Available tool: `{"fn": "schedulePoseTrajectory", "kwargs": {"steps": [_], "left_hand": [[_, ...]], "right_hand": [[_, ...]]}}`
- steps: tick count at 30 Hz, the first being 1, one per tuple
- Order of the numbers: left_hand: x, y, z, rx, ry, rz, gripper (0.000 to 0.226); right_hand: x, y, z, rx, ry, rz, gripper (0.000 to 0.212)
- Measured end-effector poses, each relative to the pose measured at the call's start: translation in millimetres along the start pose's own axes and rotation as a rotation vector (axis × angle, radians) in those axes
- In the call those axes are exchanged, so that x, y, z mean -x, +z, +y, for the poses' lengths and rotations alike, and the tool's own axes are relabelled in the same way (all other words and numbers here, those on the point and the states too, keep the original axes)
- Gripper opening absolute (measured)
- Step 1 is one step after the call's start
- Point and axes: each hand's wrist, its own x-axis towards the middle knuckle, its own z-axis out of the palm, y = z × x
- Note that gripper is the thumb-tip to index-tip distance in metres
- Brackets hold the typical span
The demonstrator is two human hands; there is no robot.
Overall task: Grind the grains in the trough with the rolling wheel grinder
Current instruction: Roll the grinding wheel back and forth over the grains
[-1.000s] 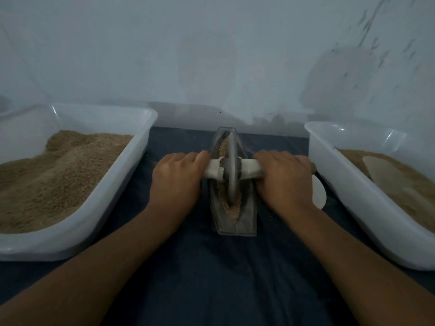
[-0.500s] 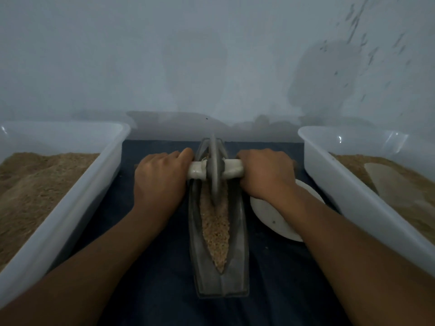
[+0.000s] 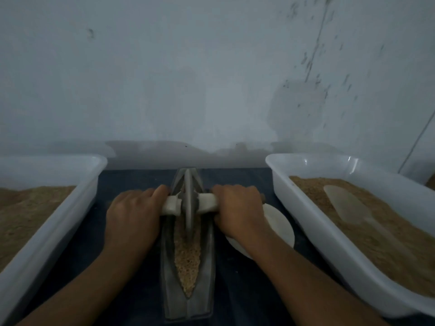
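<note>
Over the boat-shaped trough (image 3: 187, 300), both hands' grip wraps the wheel's (image 3: 188, 203) pale axle.

- The grey boat-shaped trough (image 3: 188, 300) lay lengthwise mid-cloth, tan grains (image 3: 187, 260) along its groove.
- The wheel grinder (image 3: 188, 203) stood upright near the trough's far end, white handle crosswise.
</note>
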Motion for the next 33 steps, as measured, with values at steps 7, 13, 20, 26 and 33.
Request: {"fn": "schedulePoseTrajectory", "kwargs": {"steps": [7, 13, 20, 26, 33], "left_hand": [[30, -27, 8, 0.069, -0.014, 0.058, 0.030], [45, -39, 9, 0.085, 0.003, 0.095, 0.020], [56, -39, 6, 0.044, -0.005, -0.015, 0.045], [36, -29, 2, 0.020, 0.007, -0.104, 0.037], [1, 0, -3, -0.025, 0.014, -0.048, 0.026]], "right_hand": [[42, -18, -13, -0.100, 0.030, 0.153, 0.013], [68, -37, -20, -0.185, 0.037, 0.177, 0.025], [64, -47, -27, -0.095, -0.042, 0.149, 0.027], [41, -26, -21, -0.022, 0.010, 0.107, 0.010], [0, 0, -7, 0.127, 0.031, 0.024, 0.015]]}}
